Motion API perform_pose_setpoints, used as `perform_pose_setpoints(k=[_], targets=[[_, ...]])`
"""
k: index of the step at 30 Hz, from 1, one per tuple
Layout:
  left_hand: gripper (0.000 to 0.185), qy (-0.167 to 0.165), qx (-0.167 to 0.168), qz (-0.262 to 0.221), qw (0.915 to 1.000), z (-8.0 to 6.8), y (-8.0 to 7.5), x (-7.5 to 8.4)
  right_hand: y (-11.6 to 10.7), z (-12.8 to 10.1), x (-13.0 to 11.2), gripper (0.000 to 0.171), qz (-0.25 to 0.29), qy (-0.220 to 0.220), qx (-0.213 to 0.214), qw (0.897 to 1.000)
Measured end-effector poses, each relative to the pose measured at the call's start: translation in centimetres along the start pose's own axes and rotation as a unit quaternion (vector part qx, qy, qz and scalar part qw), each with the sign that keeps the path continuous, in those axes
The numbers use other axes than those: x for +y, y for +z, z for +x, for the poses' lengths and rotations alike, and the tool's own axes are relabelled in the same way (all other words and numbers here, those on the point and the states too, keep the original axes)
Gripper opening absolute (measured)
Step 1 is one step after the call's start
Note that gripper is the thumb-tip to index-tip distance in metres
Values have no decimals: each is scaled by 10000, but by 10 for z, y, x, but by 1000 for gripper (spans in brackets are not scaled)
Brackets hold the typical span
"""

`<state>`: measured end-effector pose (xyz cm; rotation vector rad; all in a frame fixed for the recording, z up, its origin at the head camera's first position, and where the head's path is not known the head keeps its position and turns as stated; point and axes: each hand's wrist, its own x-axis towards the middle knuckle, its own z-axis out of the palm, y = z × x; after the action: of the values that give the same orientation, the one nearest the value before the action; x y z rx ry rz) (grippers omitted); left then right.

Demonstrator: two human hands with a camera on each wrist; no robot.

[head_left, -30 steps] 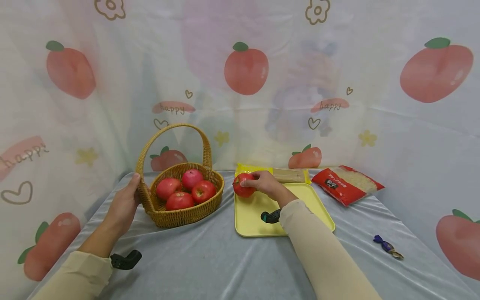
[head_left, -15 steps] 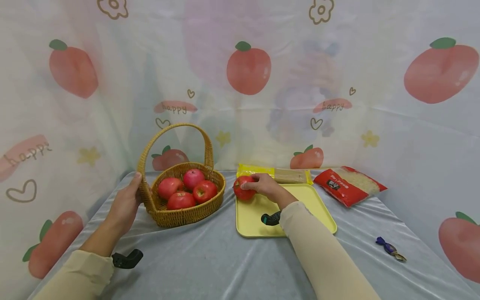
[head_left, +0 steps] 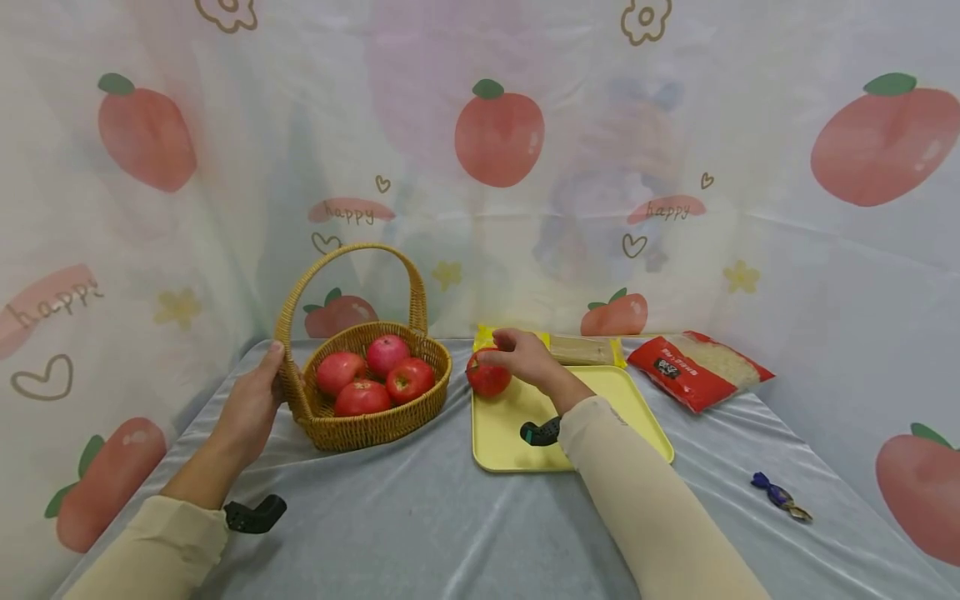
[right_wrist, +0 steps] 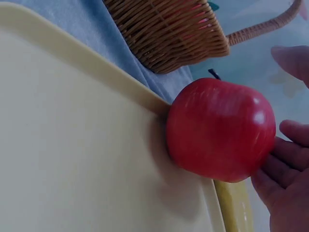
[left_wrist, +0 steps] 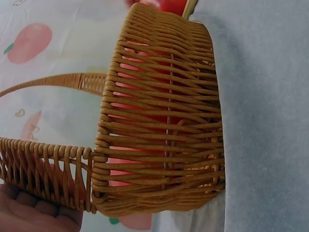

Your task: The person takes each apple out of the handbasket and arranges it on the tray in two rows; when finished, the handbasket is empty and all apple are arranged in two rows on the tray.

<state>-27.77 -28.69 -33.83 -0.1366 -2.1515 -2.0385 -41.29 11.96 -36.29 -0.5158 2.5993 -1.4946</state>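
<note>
A red apple sits at the far left corner of the yellow tray. My right hand is over that apple, thumb apart from it; in the right wrist view the extended fingers lie along the apple's side. To the left stands a wicker basket with several red apples inside. My left hand holds the lower left part of the basket's handle. In the left wrist view the fingers are against the woven handle.
Behind the tray lies a yellow-ended pack of a pale dry food. A red and clear bag is to the tray's right. A purple-wrapped candy lies nearer on the grey cloth. A printed curtain hangs behind the table.
My right hand has let go of the apple and lifted slightly, its thumb coming off the fruit. The apple stays on the tray's corner. My left hand keeps its hold on the basket handle.
</note>
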Motion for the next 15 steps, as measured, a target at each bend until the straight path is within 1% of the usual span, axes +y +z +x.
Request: perform_pose_setpoints(k=[4,7,11,15], targets=[[47,-2,26,9,10000,0,0,1,0,1,-5,75,-44,-182,150,9997],[47,4,9,28,10000,0,0,1,-1,0,-9,74,22,-261,242,9994],[48,24,1,71,10000,0,0,0,-2,-1,-14,74,129,-276,230,9993],[51,43,-12,80,10000,0,0,0,-3,-1,-17,75,102,-297,156,9994]])
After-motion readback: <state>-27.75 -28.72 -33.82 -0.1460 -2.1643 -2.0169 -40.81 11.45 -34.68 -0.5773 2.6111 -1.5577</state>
